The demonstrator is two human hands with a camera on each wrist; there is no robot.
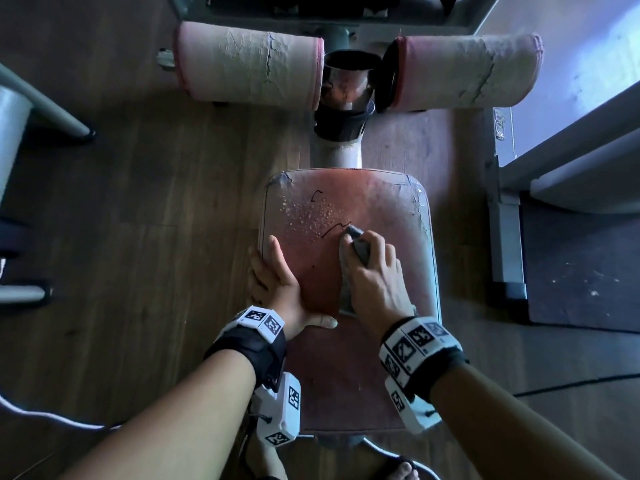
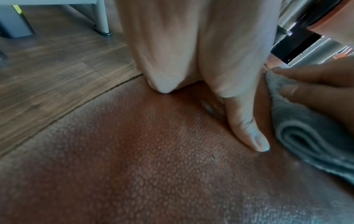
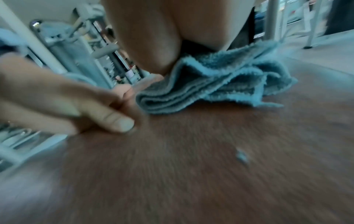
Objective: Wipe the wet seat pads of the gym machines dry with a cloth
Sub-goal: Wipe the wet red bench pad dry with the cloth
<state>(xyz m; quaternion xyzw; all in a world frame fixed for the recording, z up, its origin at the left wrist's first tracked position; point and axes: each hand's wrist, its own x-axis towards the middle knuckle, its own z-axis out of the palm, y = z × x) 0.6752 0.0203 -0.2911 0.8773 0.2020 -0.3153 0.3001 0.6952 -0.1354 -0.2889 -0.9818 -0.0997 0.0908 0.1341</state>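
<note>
A worn red seat pad [image 1: 381, 216] [image 2: 153, 166] [image 3: 210, 166] lies below me, with water droplets [image 1: 308, 216] beading on its far left part. My right hand [image 1: 374, 271] [image 3: 153, 37] grips a folded grey-blue cloth [image 1: 360, 245] [image 2: 306, 136] [image 3: 210, 91] and presses it on the middle of the pad, just right of the droplets. My left hand [image 1: 280, 282] [image 2: 201, 53] rests on the pad's left edge, index finger and thumb laid straight on the surface. A small drop [image 3: 242, 156] sits nearer the camera in the right wrist view.
Two cracked pink roller pads [image 1: 249, 64] [image 1: 464, 71] flank the machine post [image 1: 341, 147] beyond the seat. A grey frame [image 1: 509, 237] and dark mat [image 1: 581, 265] lie to the right. Other machine legs [image 1: 45, 109] and a white cable [image 1: 52, 415] are on the wooden floor at left.
</note>
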